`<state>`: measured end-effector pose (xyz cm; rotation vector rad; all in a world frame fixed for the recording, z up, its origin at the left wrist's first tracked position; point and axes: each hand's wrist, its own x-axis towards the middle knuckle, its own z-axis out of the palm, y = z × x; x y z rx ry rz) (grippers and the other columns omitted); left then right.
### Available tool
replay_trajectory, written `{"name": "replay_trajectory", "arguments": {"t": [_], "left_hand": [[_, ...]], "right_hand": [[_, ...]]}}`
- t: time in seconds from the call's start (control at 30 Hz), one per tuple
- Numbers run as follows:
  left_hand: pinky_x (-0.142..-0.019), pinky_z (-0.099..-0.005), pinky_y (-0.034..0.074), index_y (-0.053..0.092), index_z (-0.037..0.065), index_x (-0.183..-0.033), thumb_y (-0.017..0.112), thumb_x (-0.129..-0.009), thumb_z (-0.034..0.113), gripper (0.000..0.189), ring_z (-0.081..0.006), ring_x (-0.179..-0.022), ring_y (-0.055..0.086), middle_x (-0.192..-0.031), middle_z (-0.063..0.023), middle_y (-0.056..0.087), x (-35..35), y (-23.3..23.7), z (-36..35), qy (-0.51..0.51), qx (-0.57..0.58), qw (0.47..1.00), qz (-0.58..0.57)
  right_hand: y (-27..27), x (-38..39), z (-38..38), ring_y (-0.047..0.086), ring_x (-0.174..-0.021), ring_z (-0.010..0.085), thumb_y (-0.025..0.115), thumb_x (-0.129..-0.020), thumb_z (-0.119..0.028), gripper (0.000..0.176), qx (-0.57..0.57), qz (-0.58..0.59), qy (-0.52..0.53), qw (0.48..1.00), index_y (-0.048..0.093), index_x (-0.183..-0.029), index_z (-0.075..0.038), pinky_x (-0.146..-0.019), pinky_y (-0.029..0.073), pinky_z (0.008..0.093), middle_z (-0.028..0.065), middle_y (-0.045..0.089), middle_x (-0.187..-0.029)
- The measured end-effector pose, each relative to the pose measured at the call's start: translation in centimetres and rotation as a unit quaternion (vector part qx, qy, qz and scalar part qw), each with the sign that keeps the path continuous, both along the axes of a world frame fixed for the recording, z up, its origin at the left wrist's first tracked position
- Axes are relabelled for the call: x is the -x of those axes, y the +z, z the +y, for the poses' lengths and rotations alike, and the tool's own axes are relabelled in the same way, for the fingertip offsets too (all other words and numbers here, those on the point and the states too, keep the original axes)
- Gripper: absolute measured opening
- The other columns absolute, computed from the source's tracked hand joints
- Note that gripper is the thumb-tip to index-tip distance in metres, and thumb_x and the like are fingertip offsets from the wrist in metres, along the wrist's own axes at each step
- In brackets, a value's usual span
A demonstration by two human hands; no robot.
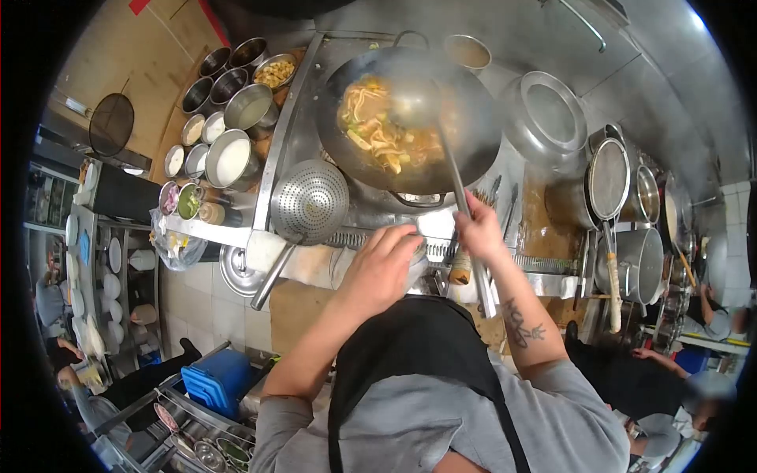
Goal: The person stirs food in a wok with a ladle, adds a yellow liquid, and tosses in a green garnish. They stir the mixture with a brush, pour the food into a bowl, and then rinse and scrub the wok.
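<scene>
Closed around the handle of the ladle [452,162], the grip of the right hand [479,230] is held just in front of the wok [476,151]. The ladle's bowl is blurred by steam at the food [382,142] inside the wok. Nearer the wok's front left, the left hand [380,266] is held with fingers bent; whether anything is gripped cannot be told. To the wok's left, a perforated skimmer [310,197] and metal containers [231,160] are seen.
</scene>
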<state>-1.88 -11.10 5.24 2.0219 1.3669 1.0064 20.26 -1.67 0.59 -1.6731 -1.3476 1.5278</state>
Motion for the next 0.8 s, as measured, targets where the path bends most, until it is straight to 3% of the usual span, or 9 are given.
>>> {"name": "replay_trajectory", "arguments": {"t": [0.1,0.17,0.2,0.27,0.33,0.4,0.5,0.63,0.8], "left_hand": [[-0.096,-0.0435,0.046,0.061,-0.003,-0.115,0.055,-0.09,0.003,0.026,-0.0377,-0.111,0.057,-0.12,-0.019,0.059,0.7,1.1,0.4,-0.013,0.013,1.0,-0.005],[-0.097,-0.0434,0.046,0.06,-0.004,-0.115,0.055,-0.09,0.004,0.026,-0.0375,-0.112,0.057,-0.121,-0.0192,0.059,0.5,0.6,0.7,-0.007,0.024,1.0,-0.014],[-0.097,-0.0436,0.046,0.06,-0.004,-0.115,0.055,-0.09,0.004,0.027,-0.0375,-0.113,0.057,-0.122,-0.0193,0.059,0.2,-0.2,1.5,-0.004,0.027,0.999,-0.016],[-0.096,-0.0442,0.046,0.061,-0.003,-0.115,0.056,-0.091,0.006,0.027,-0.0375,-0.111,0.057,-0.119,-0.0194,0.06,-1.1,-1.8,3.2,0.005,0.011,1.0,-0.021],[-0.094,-0.0452,0.046,0.061,-0.004,-0.114,0.057,-0.091,0.01,0.027,-0.0374,-0.106,0.058,-0.114,-0.0194,0.061,-3.0,-3.4,5.7,0.034,-0.033,0.999,-0.027],[-0.089,-0.045,0.046,0.062,-0.002,-0.106,0.059,-0.092,0.015,0.023,-0.0341,-0.099,0.059,-0.106,-0.0182,0.062,-4.0,-5.9,7.1,0.03,-0.031,0.995,0.085],[-0.083,-0.0446,0.045,0.063,-0.001,-0.095,0.059,-0.093,0.023,0.024,-0.0332,-0.09,0.058,-0.091,-0.0163,0.062,-5.3,-7.0,8.6,0.045,-0.03,0.989,0.135],[-0.076,-0.0453,0.046,0.065,0.004,-0.076,0.053,-0.097,0.032,0.036,-0.0339,-0.073,0.064,-0.07,-0.015,0.065,-6.0,-7.4,9.8,0.065,0.013,0.982,0.176],[-0.073,-0.0441,0.047,0.068,0.007,-0.068,0.05,-0.098,0.034,0.044,-0.0335,-0.059,0.064,-0.062,-0.0156,0.065,-5.5,-7.7,10.6,0.053,0.018,0.98,0.193]], "right_hand": [[-3.9,-3.1,-4.0,0.057,-0.049,0.0163,0.051,-0.09,-0.001,0.061,-0.434,-0.16,0.114,0.879,0.036,-0.15,-0.002,-0.045,0.047,0.0286,0.0055,0.062,-0.074],[6.8,-0.9,-5.8,0.061,-0.057,0.0174,0.051,-0.089,0.0,0.056,0.051,-0.066,0.052,0.995,0.041,-0.144,0.003,-0.052,0.051,0.0297,0.0118,0.066,-0.085],[5.7,-1.8,-4.5,0.05,-0.045,0.0084,0.053,-0.09,-0.002,0.055,0.1,0.032,0.047,0.993,0.044,-0.144,-0.001,-0.039,0.04,0.0234,0.0044,0.06,-0.073],[4.7,-1.5,-0.6,0.051,-0.046,0.0102,0.056,-0.088,-0.005,0.055,0.112,0.033,0.058,0.992,0.047,-0.142,-0.001,-0.041,0.043,0.027,0.0022,0.056,-0.067],[-1.5,-1.1,1.1,0.07,-0.085,0.0369,0.057,-0.084,-0.007,0.055,-0.229,-0.22,0.112,0.941,0.05,-0.137,0.004,-0.079,0.055,0.0391,0.0241,0.071,-0.094],[1.3,-0.4,3.0,0.063,-0.11,0.0428,0.056,-0.083,-0.007,0.054,-0.162,-0.194,0.065,0.965,0.05,-0.135,0.006,-0.096,0.05,0.0398,0.0324,0.064,-0.114],[-0.6,-1.9,6.5,0.064,-0.11,0.0412,0.055,-0.083,-0.006,0.054,-0.279,-0.252,0.039,0.926,0.051,-0.135,0.006,-0.096,0.049,0.039,0.0335,0.064,-0.113],[2.2,0.2,7.1,0.062,-0.054,0.0196,0.056,-0.084,-0.004,0.039,-0.064,-0.098,0.07,0.991,0.057,-0.123,0.004,-0.048,0.051,0.0326,0.0119,0.066,-0.081],[2.2,-4.0,2.1,0.041,-0.041,0.0064,0.056,-0.086,-0.002,0.043,0.197,0.22,-0.011,0.955,0.054,-0.129,-0.003,-0.035,0.035,0.0238,-0.0013,0.049,-0.062]]}}
